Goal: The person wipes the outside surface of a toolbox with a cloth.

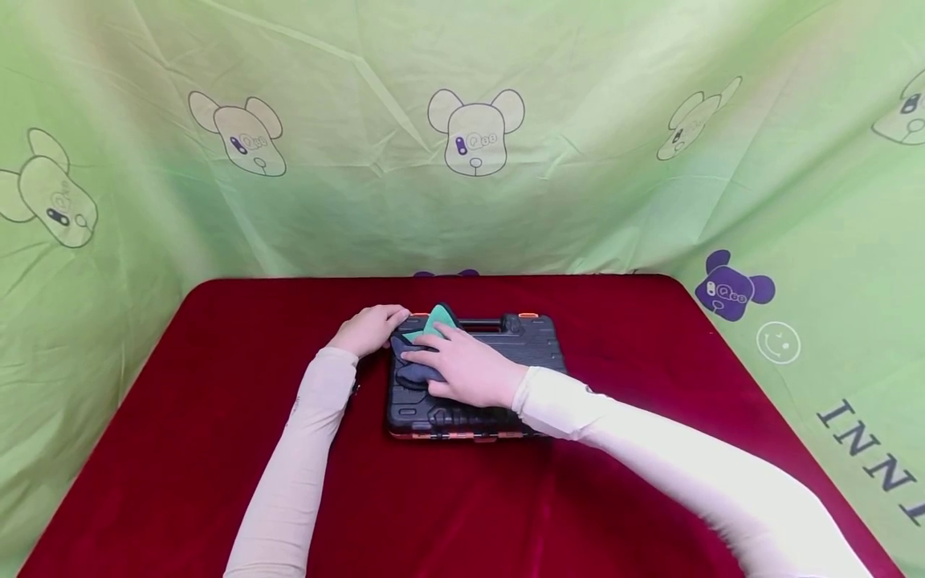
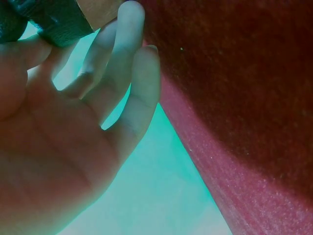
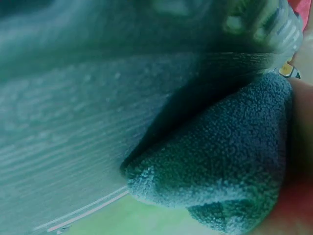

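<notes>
A black plastic carrying case (image 1: 535, 349) with orange latches lies flat on the red-covered table. My left hand (image 1: 370, 329) holds its far left corner; in the left wrist view, the fingers (image 2: 128, 54) bend up against the case's dark and orange edge (image 2: 66, 22). Over the left part of the lid lies my right hand (image 1: 473, 369), holding a folded cloth (image 1: 421, 376) against the surface. The cloth is dark grey with a green side showing past the fingers. Up close in the right wrist view, the bunched fuzzy cloth (image 3: 215, 152) touches the ribbed lid (image 3: 73, 122).
A red cloth (image 1: 448, 506) covers the table. Green curtains (image 1: 347, 217) printed with bear heads hang behind it and on both sides. The case's handle (image 1: 480, 325) faces the far edge.
</notes>
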Tool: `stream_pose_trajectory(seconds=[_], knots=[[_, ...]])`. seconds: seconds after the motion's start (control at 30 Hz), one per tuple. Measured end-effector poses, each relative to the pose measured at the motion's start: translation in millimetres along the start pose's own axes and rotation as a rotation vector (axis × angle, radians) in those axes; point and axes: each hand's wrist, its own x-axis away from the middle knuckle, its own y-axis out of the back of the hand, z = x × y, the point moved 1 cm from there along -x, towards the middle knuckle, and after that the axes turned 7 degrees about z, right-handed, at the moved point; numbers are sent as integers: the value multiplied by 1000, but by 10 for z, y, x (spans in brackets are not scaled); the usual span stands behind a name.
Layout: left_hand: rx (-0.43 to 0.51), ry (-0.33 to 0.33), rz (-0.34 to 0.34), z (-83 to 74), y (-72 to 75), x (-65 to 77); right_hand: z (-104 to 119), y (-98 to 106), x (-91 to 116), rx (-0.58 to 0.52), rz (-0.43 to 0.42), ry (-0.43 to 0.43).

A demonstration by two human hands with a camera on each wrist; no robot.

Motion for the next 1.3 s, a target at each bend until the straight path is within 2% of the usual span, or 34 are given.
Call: stream_pose_trajectory(seconds=[0.2,0.53,0.9,1.3], knots=[[-3,17,-5,8,1,4,1,-5,6,-27,1,3],[-31,28,-12,-28,3,14,-71,2,142,-77,7,17],[-34,27,-8,-37,6,35,-223,-27,416,-142,50,-58],[-32,7,-35,-40,5,45,-400,-52,723,-179,12,-105]])
